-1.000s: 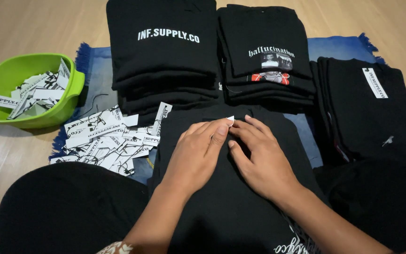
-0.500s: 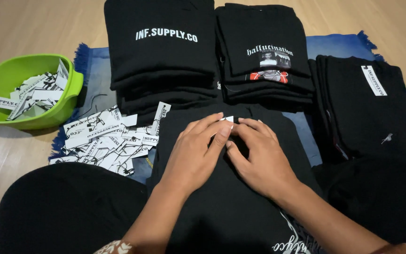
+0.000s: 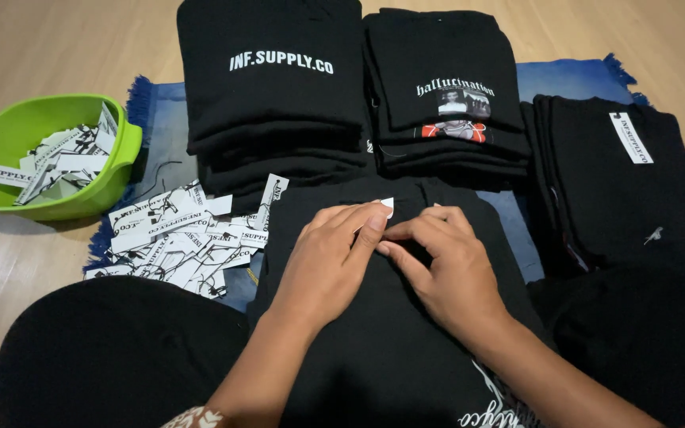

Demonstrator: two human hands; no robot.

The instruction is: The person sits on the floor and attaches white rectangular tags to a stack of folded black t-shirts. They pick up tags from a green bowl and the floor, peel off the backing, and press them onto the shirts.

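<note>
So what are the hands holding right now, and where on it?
Both hands, left hand and right hand, pinch a small white tag at the black garment's neckline; the grip covers its lower end.

Single head cam, worn on the person, looking steeply down and slightly forward over their lap onto the floor. Close range: forearms enter from the bottom edge, left hand and right hand sit near frame centre. Blue mat runs across the middle; its far edge lies near the top. No second view, so no overlap.
</note>
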